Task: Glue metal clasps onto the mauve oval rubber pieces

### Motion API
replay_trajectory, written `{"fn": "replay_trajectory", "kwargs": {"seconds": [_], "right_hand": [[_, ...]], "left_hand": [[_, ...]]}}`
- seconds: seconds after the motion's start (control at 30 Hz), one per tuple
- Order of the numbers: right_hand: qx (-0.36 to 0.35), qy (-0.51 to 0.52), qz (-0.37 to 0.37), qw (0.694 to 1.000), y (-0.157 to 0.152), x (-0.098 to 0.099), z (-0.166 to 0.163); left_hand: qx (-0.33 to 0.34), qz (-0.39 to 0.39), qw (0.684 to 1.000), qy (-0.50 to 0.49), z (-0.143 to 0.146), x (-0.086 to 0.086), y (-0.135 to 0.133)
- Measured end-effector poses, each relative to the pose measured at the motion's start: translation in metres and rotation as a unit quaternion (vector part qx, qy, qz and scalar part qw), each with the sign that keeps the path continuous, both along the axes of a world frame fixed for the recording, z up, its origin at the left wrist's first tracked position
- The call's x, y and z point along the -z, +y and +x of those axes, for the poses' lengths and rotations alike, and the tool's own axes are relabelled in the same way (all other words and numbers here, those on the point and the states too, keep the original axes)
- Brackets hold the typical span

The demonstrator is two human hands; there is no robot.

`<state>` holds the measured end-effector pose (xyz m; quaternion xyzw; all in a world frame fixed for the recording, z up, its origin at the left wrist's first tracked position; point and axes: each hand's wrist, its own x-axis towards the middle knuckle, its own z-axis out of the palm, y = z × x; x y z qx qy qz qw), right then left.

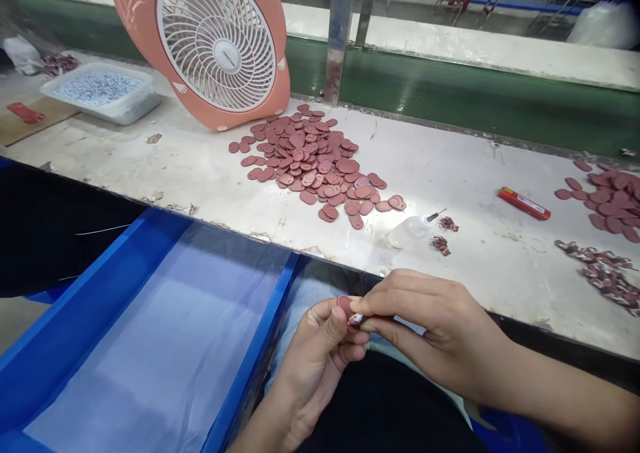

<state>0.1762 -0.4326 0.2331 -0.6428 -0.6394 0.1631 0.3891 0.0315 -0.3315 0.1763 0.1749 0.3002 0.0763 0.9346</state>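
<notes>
Left grip (320, 349) pinched on reddish oval disc (343, 303), just left of right grip (435, 319), itself pinching small pale piece (355, 319); both in front of tabletop's (440, 166) near edge.

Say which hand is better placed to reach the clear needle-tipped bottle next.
Probably the right hand: it is nearer the bottle. The left hand is farther off, pinching a reddish disc. The right fingertips are also at that disc, so they would need to come away first.
</notes>
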Motion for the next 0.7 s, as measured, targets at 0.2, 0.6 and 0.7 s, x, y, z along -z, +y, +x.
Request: {"fn": "replay_trajectory", "kwargs": {"seconds": [0.2, 0.6, 0.7], "right_hand": [[0.004, 0.001, -0.02, 1.0, 0.002, -0.004, -0.001], [-0.003, 0.08, -0.007, 0.997, 0.013, 0.005, -0.005], [0.034, 0.036, 0.054, 0.997, 0.02, 0.011, -0.013]], "left_hand": [[0.003, -0.008, 0.999, -0.051, -0.005, 0.002, 0.006], [0.02, 0.014, 0.998, -0.065, -0.011, 0.004, 0.016], [-0.007, 0.041, 0.999, -0.033, -0.014, 0.004, 0.021]]}}
